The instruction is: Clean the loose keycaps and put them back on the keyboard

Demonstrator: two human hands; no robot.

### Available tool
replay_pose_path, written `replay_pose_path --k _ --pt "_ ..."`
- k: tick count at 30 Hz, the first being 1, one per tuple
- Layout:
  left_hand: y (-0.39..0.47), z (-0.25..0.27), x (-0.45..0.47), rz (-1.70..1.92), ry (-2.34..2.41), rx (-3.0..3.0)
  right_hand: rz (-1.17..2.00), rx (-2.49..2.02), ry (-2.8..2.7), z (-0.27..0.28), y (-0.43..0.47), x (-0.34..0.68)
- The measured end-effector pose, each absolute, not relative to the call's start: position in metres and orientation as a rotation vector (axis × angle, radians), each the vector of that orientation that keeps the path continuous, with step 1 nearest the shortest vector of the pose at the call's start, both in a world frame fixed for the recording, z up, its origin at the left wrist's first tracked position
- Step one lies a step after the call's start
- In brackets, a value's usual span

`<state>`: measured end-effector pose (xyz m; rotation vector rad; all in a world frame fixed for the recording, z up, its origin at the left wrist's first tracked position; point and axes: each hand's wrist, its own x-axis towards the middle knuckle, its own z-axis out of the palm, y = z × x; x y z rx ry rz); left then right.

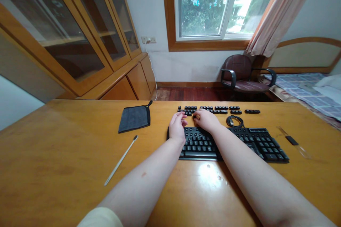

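Observation:
A black keyboard (202, 145) lies on the wooden table, with keys missing along its top rows. Beyond it, loose black keycaps (221, 111) are laid out in two rows. My left hand (177, 127) is over the keyboard's upper left corner, its fingers loosely bent and apart, with nothing visible in them. Reaching the near row of keycaps, my right hand (207, 120) has its fingers pinched together at a small dark keycap (195, 116), mostly hidden by the fingers. My right forearm covers the middle of the keyboard.
A coiled black cable (234, 121) lies behind the keyboard. Left of it are a grey cloth pouch (134, 118) and a white-handled brush (121, 160). At right lies a clear, wire-like tool with a black grip (292, 140). An armchair (243, 74) stands beyond the table.

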<state>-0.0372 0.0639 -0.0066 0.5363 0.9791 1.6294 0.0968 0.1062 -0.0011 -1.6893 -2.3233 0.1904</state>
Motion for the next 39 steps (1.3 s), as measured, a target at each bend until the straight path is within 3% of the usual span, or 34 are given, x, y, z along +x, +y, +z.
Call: replay_pose_path --k 5,12,16,33,39 --pt "0.065 -0.009 -0.038 1.629 0.970 0.550 0.312 -1.598 -2.240 0.001 0.106 0.097" --pt "0.057 -0.002 -0.036 1.400 0.970 0.929 0.592 -1.325 -1.565 0.013 0.064 0.105" --pt "0.051 0.003 -0.032 1.266 0.916 1.119 0.519 -1.302 -1.576 0.007 0.043 0.110" --pt "0.052 0.004 -0.031 1.317 1.005 1.097 0.519 -1.118 -1.707 0.010 0.042 0.105" --pt "0.054 0.000 -0.031 1.328 1.037 1.117 0.525 -1.185 -1.423 -0.001 0.050 0.108"
